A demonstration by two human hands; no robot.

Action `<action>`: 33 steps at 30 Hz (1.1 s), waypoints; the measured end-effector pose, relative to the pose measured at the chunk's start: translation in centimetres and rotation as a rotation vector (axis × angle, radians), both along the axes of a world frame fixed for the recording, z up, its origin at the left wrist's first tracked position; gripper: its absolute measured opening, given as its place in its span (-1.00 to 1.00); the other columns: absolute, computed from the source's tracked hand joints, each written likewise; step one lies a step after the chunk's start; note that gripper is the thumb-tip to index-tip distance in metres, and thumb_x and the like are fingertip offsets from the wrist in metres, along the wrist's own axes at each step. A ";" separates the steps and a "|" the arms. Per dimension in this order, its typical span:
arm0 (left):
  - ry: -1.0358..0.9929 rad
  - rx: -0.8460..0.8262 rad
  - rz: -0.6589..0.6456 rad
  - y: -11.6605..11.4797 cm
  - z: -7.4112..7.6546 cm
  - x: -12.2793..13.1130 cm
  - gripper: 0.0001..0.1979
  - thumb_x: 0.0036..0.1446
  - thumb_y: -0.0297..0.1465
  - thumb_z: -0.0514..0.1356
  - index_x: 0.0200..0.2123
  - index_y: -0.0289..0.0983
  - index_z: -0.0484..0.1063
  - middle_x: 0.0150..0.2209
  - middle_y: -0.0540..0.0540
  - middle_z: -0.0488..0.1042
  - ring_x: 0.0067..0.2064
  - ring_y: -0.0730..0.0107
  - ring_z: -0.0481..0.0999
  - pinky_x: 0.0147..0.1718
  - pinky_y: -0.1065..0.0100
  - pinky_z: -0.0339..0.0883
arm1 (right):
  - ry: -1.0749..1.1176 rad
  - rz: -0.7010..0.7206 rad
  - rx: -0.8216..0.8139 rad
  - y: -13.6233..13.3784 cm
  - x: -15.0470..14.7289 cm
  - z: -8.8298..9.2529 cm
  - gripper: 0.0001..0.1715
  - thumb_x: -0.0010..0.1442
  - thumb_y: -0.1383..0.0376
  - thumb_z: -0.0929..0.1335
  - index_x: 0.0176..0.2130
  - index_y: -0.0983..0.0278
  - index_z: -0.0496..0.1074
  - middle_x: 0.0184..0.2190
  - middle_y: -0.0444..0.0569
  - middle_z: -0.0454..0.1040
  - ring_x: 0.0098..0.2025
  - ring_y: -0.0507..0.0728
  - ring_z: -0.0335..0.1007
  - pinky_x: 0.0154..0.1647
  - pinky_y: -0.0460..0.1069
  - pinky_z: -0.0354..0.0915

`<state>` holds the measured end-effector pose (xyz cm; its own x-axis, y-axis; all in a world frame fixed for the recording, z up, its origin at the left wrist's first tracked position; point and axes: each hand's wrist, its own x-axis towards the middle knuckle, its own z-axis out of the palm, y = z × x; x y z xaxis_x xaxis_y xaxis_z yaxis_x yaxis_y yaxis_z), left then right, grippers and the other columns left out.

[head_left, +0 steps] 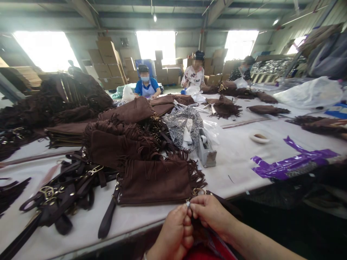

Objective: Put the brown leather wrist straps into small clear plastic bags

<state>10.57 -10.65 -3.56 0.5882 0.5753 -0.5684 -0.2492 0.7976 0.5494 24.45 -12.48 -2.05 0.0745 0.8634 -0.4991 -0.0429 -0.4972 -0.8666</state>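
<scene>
At lower centre, the left hand (176, 226) and right hand (208, 211) pinch a small pale piece (188, 204) by the fringed bag (155, 183), seemingly mid-adjustment; continuing calls for steady precision.

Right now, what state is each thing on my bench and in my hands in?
Left hand: pinching small pale piece
Right hand: pinching small pale piece
Front brown pouch: lying on table
Dark straps: loosely heaped
Tape dispenser: standing
White ring: lying flat
Purple packaging: crumpled
Pouches at left: stacked
</scene>
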 end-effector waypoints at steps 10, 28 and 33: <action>-0.379 -0.410 0.011 0.1 -1.1 -0.3 -0.66 0.04 -0.26 0.33 -0.45 -0.26 0.19 -0.71 0.26 -0.08 -0.70 0.75 -0.23 -0.75 0.65 -0.34 | 0.359 -0.133 -0.005 -0.9 -0.7 -2.1 -0.59 0.00 0.06 0.47 -0.49 0.36 0.41 -0.69 -0.27 0.21 -0.69 -0.15 -0.14 -0.68 -0.14 -0.25; 0.058 0.199 -0.030 -1.4 -1.3 1.1 -0.51 -0.01 0.11 0.20 -0.42 -0.20 0.20 -0.69 0.23 0.07 -0.72 0.68 -0.06 -0.72 0.51 -0.21 | 0.419 -0.269 -0.024 -2.5 -1.8 -1.4 -0.53 0.03 -0.03 0.45 -0.49 0.28 0.30 -0.66 -0.22 0.27 -0.64 -0.04 0.16 -0.61 -0.11 0.15; 0.009 0.162 -0.049 -1.5 -1.4 1.0 -0.46 -0.03 0.18 0.15 -0.48 -0.18 0.14 -0.74 0.24 0.01 -0.76 0.67 -0.13 -0.76 0.50 -0.26 | 0.538 -0.330 -0.111 -1.5 -3.1 -0.7 -0.56 -0.01 -0.02 0.47 -0.47 0.27 0.34 -0.71 -0.23 0.26 -0.68 -0.02 0.17 -0.64 -0.11 0.13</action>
